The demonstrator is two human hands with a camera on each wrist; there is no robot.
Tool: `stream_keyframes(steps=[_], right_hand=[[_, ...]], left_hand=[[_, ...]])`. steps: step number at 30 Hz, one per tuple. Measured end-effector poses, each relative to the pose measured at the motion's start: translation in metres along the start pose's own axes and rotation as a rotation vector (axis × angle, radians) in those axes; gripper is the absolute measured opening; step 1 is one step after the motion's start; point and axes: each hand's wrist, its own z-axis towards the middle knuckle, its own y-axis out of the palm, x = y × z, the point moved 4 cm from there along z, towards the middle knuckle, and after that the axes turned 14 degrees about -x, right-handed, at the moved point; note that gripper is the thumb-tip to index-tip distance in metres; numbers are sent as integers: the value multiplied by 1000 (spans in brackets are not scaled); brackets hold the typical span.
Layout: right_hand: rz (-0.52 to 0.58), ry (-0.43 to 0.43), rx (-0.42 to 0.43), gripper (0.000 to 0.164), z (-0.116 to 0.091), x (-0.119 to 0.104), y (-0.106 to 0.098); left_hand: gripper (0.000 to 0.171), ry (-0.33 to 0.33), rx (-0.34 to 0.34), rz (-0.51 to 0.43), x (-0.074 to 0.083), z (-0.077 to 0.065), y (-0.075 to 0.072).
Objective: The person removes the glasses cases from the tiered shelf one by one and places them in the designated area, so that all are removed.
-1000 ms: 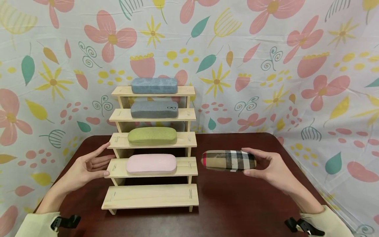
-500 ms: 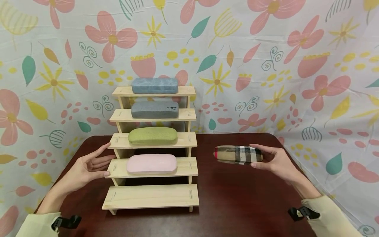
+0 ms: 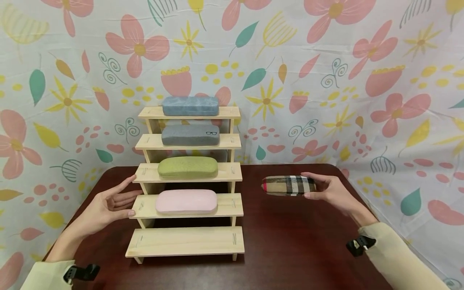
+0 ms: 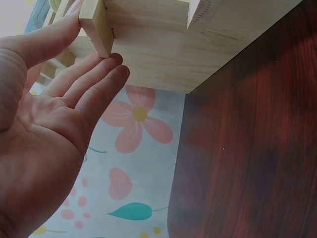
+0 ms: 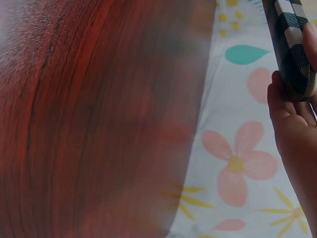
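R hand (image 3: 335,193) pinches 1 end of a plaid glasses case (image 3: 288,186) btwn thumb & fingers, holding it lengthwise in the air over the table (image 3: 290,245), R of the wooden rack (image 3: 185,241) & apart from it; red stripe nr the case's far end. L hand (image 3: 103,207) grips nothing: fingers extended, thumb tip at L end of 2nd step from bottom, index tip at L end of 3rd. Rack has 5 steps, w/ 1 case on each of the upper 4, bottom to top: pink case (image 3: 186,201), green case (image 3: 187,166), grey case (image 3: 190,135) w/ small specs mark, blue case (image 3: 190,106). Pale sleeves (image 3: 402,257) & black straps (image 3: 360,245) at wrists. Dark red-brown tabletop; flower-print cloth (image 3: 275,52) hangs in bkgd.
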Motion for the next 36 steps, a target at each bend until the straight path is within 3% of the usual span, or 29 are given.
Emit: stream_keyframes(steps=[10, 28, 36], right_hand=[[33, 34, -54, 74, 30, 21, -2], [7, 103, -27, 71, 59, 49, -2], [8, 140, -58, 76, 62, 57, 1]], left_hand=[[97, -25, 13, 27, 3, 4, -3], [96, -34, 28, 24, 2, 2, -3], [96, -20, 14, 16, 0, 0, 1]])
